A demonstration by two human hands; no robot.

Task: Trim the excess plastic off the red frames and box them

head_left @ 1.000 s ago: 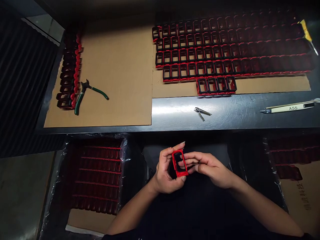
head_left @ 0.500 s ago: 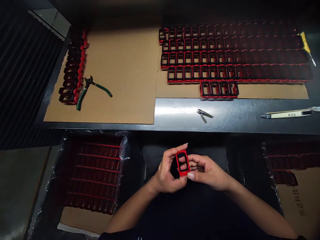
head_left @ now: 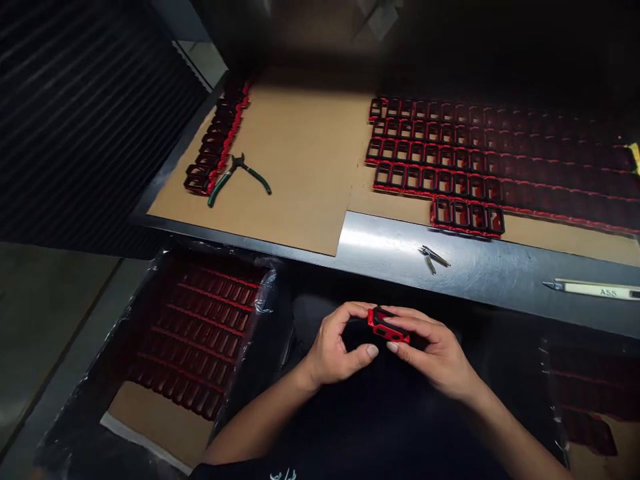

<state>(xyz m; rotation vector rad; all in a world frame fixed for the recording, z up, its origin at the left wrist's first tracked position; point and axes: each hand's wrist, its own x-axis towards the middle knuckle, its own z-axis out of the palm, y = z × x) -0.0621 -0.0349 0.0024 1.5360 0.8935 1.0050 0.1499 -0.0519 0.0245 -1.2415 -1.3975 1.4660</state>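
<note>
In front of my body, my right hand (head_left: 425, 343) grips a small red and black rectangular frame (head_left: 393, 329), thumb below and fingers across its top. The frame is tilted, so its red side with dark oval slots faces me. My left hand (head_left: 343, 343) is at the frame's left end; its fingertips touch the corner while the thumb stands apart from it, and the gap between them holds nothing. Some fingertips are hidden behind the frame.
Rows of similar frames (head_left: 425, 160) cover cardboard on the bench. Green-handled cutters (head_left: 239, 175) lie beside a column of frames (head_left: 215, 143). A small metal tool (head_left: 434, 259) and a white A55 pen-like tool (head_left: 595, 289) lie near the edge. Below left, a plastic-lined box (head_left: 135, 300) holds more frames.
The frame has turned from its open face showing to its side showing, and moved slightly right. My left thumb has come off it. The view has shifted and tilted.
</note>
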